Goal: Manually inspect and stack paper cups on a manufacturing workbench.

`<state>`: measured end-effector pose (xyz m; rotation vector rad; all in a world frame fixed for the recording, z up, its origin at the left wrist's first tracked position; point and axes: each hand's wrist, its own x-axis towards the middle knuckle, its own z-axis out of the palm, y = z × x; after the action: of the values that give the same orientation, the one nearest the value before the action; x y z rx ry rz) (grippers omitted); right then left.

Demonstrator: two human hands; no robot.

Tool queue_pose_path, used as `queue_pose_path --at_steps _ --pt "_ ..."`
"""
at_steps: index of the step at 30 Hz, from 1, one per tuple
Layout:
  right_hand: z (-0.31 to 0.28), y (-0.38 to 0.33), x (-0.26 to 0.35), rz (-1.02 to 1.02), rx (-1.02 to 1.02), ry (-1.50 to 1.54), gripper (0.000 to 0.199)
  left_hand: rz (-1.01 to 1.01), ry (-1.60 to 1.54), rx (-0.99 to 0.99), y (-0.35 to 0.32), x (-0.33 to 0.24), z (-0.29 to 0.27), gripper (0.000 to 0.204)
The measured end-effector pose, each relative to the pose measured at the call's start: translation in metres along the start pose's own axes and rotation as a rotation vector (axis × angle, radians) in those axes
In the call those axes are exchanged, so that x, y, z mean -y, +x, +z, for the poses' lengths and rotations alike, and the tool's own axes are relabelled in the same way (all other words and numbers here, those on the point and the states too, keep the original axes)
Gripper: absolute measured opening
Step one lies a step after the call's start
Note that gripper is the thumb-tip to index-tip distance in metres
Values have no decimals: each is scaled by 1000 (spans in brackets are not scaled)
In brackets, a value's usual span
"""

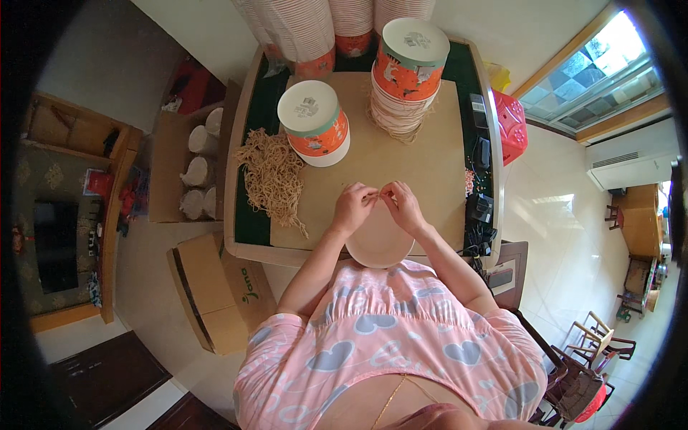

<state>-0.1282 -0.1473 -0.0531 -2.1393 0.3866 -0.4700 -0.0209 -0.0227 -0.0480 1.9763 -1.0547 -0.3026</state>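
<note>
A pale paper bucket (378,240) is tilted against my body at the table's near edge. Over its far side, my left hand (352,208) and my right hand (403,206) meet with fingertips pinched close together. Between them shows a tiny tan bit that looks like cord (378,196); most of it is hidden by the fingers. Beyond my left hand lies a tangled heap of tan cords (276,175). An upside-down orange and white bucket (315,125) stands beside the heap. Farther right is a nested stack of upside-down buckets (407,72), with cords hanging around its lower part.
Tall stacks of nested buckets (301,32) line the table's far edge. Black devices and cables (481,208) run along the right side, near a red plastic stool (510,129). Left of the table are an open carton of white rolled bundles (165,172) and a cardboard box (208,287).
</note>
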Motion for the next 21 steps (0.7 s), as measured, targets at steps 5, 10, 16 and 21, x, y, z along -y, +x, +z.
queue_pose_path --at_steps 5,10,16,21 --pt "-1 0 4 29 17 16 7 -11 -2 12 -2 6 5 8" --pt "-3 -5 10 -68 -83 -130 13 -50 -30 26 -2 7 5 7" --pt "-1 -5 13 -42 -91 -143 13 -59 -50 14 -2 6 5 7" --pt "1 -5 10 -38 -96 -129 12 -62 -37 19 -2 3 3 7"
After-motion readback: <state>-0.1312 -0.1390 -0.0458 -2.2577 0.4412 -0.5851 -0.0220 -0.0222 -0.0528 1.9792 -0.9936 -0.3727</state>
